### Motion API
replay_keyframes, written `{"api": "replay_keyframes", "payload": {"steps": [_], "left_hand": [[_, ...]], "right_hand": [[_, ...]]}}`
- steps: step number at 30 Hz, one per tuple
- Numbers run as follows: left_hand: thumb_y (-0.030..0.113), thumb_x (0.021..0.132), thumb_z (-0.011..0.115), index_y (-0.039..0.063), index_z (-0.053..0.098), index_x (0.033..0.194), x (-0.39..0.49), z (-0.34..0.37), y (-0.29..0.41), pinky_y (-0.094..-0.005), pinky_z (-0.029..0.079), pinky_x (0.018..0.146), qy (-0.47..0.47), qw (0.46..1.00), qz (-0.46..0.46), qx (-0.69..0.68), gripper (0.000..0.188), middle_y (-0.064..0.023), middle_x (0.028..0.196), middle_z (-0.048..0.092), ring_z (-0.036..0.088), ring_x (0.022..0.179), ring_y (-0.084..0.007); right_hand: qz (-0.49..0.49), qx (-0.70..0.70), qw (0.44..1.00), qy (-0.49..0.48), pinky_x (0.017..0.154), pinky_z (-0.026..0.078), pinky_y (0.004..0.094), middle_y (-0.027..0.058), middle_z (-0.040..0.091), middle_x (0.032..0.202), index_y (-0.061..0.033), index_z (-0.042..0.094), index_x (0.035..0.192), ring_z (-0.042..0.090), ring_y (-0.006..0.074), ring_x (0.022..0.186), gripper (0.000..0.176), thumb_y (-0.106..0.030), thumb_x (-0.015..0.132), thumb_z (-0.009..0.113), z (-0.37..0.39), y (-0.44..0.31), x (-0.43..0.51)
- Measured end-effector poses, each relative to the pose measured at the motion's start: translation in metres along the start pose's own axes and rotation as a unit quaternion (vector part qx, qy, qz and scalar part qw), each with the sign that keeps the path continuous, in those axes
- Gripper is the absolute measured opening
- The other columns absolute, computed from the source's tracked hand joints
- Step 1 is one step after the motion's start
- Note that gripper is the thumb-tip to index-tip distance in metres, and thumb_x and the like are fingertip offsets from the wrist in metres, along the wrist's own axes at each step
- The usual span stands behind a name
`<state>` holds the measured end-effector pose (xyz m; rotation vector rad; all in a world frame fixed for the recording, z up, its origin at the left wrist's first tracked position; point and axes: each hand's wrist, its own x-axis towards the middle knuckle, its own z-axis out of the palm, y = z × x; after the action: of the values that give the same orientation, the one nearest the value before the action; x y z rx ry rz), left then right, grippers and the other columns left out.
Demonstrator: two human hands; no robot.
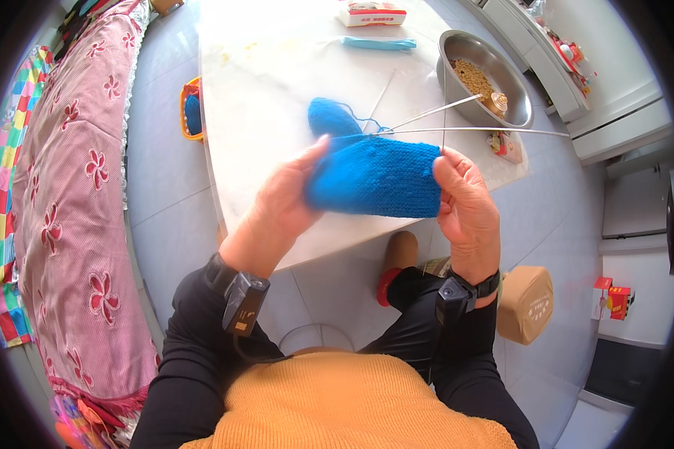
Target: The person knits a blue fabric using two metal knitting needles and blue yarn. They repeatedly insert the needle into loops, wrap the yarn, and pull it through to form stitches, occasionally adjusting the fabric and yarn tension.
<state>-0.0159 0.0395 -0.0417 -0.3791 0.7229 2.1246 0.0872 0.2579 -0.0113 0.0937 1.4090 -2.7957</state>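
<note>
A piece of blue knitting (387,177) is held up between both hands over the near part of the table. My left hand (286,196) grips its left end, thumb on top; that end is blurred. The fingers and thumb of my right hand (469,196) pinch its right edge, where a thin upright needle rises. Long knitting needles (500,129) stick out from the top edge, fanning mostly rightward. Behind the left end sits a rounded blue bundle (331,117); I cannot tell whether it is yarn or more knitting. A loose blue strand curls from it towards the needles.
On the white table (269,73) lie a light-blue strip (379,44) and a tissue box (373,14). A steel basin (502,78) at right holds tan pieces. An orange basket (184,120) with yarn stands left, and a tan stool (525,306) right.
</note>
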Motion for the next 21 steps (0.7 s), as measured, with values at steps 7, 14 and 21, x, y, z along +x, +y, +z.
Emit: {"api": "replay_keyframes", "payload": {"steps": [7,14,21], "left_hand": [[0.003,0.082,0.075,0.002,0.03,0.145,-0.015,0.002,0.001,-0.0439,0.046,0.105,-0.114,0.984,0.081,0.112,0.077,-0.0185,0.134,0.048,0.051,0.125,-0.0333],[-0.005,0.082,0.069,0.002,0.022,0.152,-0.01,0.004,-0.002,-0.0352,0.043,0.104,-0.119,0.975,0.125,0.138,0.084,-0.0161,0.135,0.049,0.052,0.121,-0.0255],[-0.004,0.083,0.072,0.006,0.043,0.141,-0.005,0.0,-0.002,-0.0401,0.049,0.102,-0.115,0.977,0.135,0.116,0.066,-0.0121,0.126,0.058,0.058,0.118,-0.0262]], "right_hand": [[0.001,0.036,0.992,0.12,0.078,0.057,0.0301,0.0108,0.07,0.099,0.003,0.064,0.108,0.068,0.0168,0.083,0.022,-0.016,0.097,0.061,0.003,0.003,0.004],[0.002,0.077,0.991,0.112,0.077,0.057,0.031,0.011,0.069,0.099,0.0024,0.062,0.107,0.067,0.0172,0.084,0.028,-0.024,0.101,0.055,-0.002,0.007,0.004],[-0.011,0.102,0.992,0.079,0.081,0.058,0.0337,0.0108,0.07,0.101,0.0003,0.062,0.109,0.069,0.0195,0.09,0.025,-0.023,0.099,0.056,0.001,0.005,-0.001]]}}
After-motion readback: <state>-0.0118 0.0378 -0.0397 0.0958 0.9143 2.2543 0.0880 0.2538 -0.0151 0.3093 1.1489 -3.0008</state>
